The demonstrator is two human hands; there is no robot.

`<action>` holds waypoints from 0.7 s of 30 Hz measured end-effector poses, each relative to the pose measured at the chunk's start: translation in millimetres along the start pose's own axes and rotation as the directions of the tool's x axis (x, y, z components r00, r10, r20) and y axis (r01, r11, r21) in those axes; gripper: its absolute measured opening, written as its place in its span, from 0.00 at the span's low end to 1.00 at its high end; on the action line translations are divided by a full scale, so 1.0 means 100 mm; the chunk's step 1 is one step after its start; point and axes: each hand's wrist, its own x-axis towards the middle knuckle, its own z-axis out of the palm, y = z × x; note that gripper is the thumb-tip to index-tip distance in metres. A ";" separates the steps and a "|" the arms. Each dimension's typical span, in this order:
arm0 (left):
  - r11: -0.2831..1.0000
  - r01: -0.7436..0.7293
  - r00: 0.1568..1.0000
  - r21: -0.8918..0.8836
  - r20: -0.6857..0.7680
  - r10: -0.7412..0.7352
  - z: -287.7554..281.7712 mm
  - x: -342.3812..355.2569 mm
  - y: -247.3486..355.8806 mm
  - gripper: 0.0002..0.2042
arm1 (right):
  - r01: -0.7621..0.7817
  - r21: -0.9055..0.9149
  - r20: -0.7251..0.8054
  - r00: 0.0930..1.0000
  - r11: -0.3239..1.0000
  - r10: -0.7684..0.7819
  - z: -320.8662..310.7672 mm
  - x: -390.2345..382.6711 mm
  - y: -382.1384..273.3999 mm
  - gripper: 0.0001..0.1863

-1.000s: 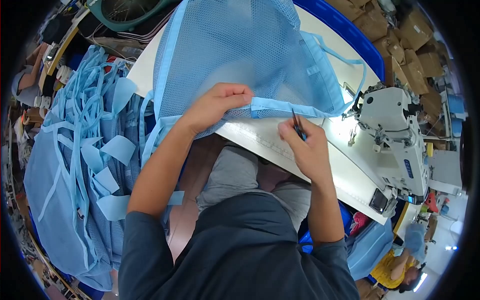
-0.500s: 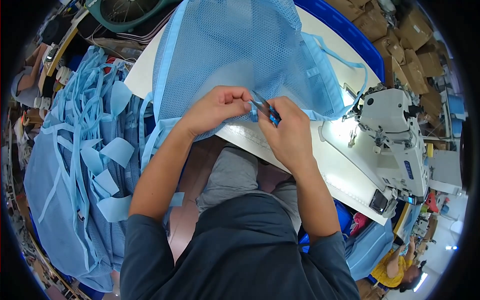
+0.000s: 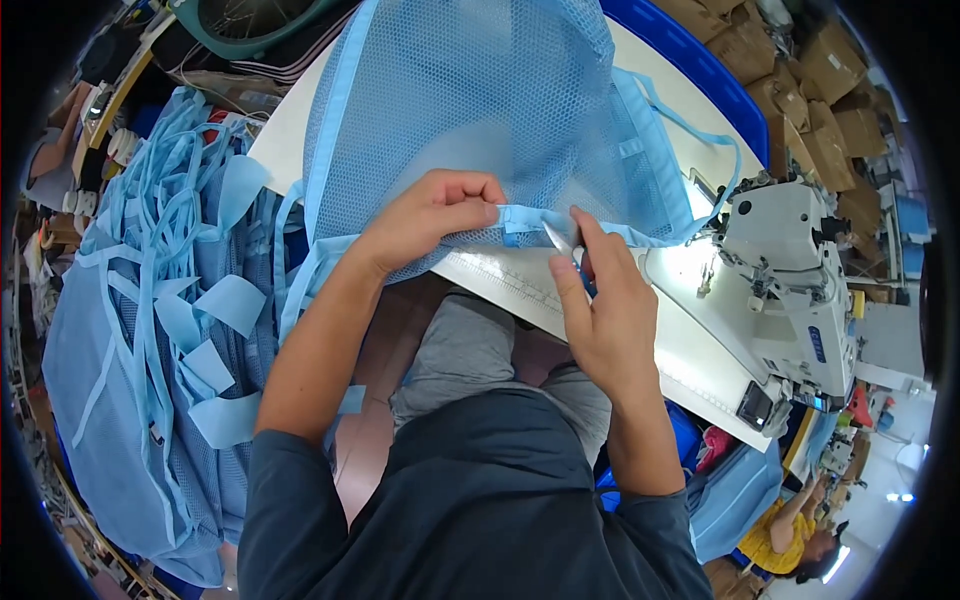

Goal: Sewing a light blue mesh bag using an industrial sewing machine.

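Observation:
A light-blue mesh piece with fabric binding spreads over the white table. My left hand is closed on its near bound edge, thumb against bent forefinger. Just right of those fingertips, a short folded bit of the binding lies exposed. My right hand grips blue-handled thread snips, their silver blades pointing up and left beside the edge. The handle is mostly hidden in the palm.
A white sewing machine stands at the table's right. Blue mesh pieces and straps hang heaped on the left. A blue bin lines the far edge, with cardboard boxes beyond. Another person in yellow sits at lower right.
My right hand has drawn the snips right and slightly down, away from my left fingertips. The bound edge between the hands now shows. My left hand stays in place.

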 end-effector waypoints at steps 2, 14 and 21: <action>1.000 -0.009 1.000 -0.018 -0.001 0.009 -0.01 -0.01 0.01 0.07 | 0.056 -0.140 0.138 0.990 0.989 -0.036 -0.06 0.01 -0.09 0.26; 0.999 -0.022 0.999 -0.038 0.023 0.023 0.00 -0.04 0.08 0.07 | 0.044 -0.174 0.157 0.987 0.984 -0.017 0.01 0.03 -0.19 0.26; 0.999 -0.013 1.000 -0.040 0.014 0.014 0.00 -0.04 0.06 0.07 | 0.028 -0.178 0.156 0.988 0.984 0.000 0.05 0.01 -0.21 0.26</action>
